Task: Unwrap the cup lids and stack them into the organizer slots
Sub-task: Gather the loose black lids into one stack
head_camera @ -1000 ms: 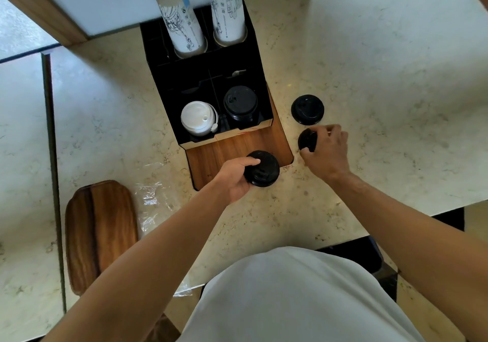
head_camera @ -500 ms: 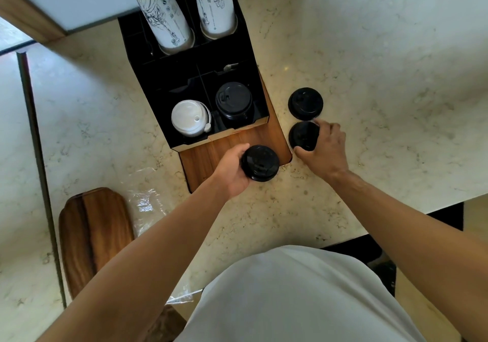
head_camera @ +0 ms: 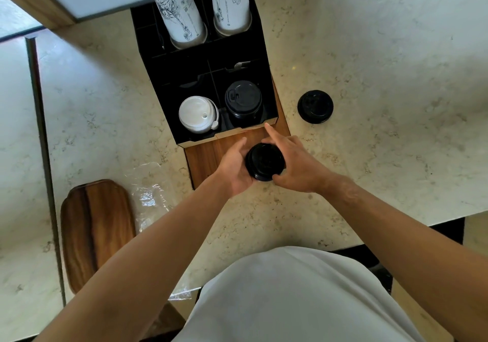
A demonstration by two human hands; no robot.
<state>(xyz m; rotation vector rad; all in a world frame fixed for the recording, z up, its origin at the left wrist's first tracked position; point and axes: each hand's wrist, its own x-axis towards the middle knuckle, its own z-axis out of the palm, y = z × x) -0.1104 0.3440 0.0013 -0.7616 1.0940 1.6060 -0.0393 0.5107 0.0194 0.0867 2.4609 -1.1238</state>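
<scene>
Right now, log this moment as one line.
left hand: holds black lids | right hand: holds same | spare lid: on counter

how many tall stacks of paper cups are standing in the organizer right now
2. Both stand in the back row of the black organizer: the left cup stack and the right cup stack, side by side. Their tops run out of frame.

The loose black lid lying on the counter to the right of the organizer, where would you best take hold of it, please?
Probably by its outer rim, from above. The loose black lid lies flat on the counter, apart from the organizer, with bare stone all around, so fingers can close on opposite edges of the round rim.
</scene>
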